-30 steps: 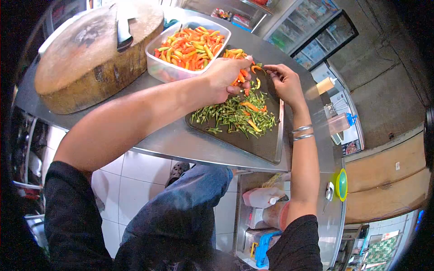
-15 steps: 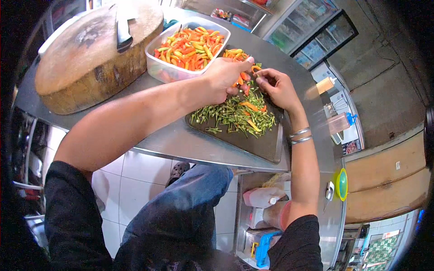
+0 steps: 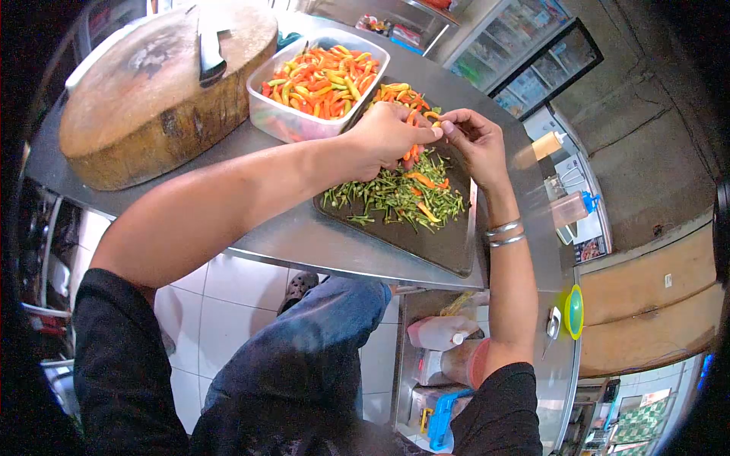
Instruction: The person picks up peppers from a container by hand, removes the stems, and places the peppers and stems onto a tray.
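My left hand is closed around several orange chilies above the dark tray. My right hand, with two metal bangles at the wrist, pinches the end of a chili between thumb and finger, close to my left fingertips. Green stems lie heaped on the tray below, with a few orange chilies among them. More chilies rest at the tray's far end. A clear plastic container full of red, orange and yellow chilies stands left of the tray.
A thick round wooden block with a knife on it stands at the left of the metal table. On the right are a green bowl and a bottle with a blue lid. Plastic containers sit below the table.
My right hand has shifted slightly right and up, and its fingers now pinch a chili end. My left thumb has come down toward the right fingertips.
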